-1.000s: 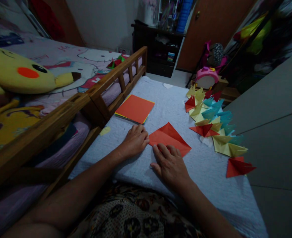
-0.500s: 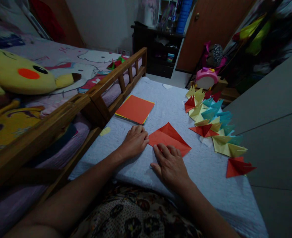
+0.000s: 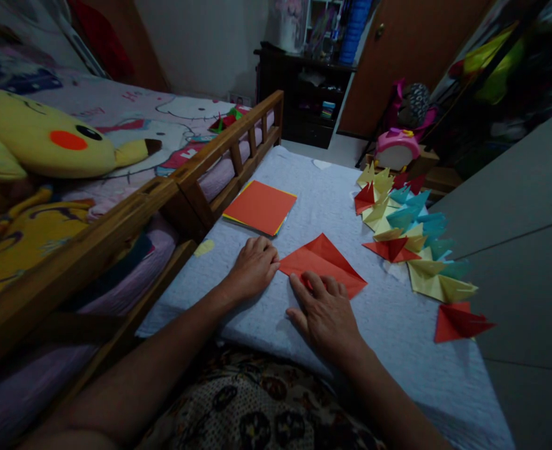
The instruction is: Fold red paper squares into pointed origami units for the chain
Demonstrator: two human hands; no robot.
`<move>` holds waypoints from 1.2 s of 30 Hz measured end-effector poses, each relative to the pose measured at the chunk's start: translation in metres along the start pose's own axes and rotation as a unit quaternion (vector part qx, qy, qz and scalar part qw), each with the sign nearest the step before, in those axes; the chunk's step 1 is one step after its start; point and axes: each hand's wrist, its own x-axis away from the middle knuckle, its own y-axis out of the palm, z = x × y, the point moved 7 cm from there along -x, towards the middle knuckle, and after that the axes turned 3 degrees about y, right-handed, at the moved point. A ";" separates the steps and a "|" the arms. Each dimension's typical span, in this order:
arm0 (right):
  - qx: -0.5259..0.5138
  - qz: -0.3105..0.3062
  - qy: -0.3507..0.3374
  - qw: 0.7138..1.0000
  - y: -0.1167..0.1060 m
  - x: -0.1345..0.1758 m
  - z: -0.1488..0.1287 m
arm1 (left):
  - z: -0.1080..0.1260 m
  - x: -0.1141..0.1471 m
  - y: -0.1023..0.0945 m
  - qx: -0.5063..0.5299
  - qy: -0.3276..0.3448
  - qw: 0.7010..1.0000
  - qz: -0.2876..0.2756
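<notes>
A red sheet of origami paper, folded and creased, lies flat on the cloth-covered table in front of me. My left hand has its fingers curled at the paper's left corner and pinches that tip. Lying on the lower edge of the sheet, my right hand has its fingers stretched out and slightly spread. Beyond my left hand rests a stack of square coloured papers, orange-red on top with yellow showing beneath.
Several folded paper birds in yellow, blue and red line the table's right side. A wooden bed rail borders the left, with a yellow plush toy behind it. At the far end stands a dark cabinet.
The whole view has shifted slightly, so things appear a little further right. Both hands stay at about the same places on the red paper.
</notes>
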 end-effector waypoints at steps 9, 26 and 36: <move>0.002 -0.021 0.003 1.000 -0.006 -0.010 -0.003 | -0.005 0.014 -0.010 -0.010 -0.015 0.999 0.029; 0.031 0.013 0.010 0.999 -0.001 -0.006 -0.005 | 0.004 0.032 -0.015 0.044 0.032 0.997 0.049; 0.029 0.021 0.008 0.999 -0.001 -0.006 -0.005 | -0.009 -0.001 -0.013 0.075 0.015 0.997 -0.026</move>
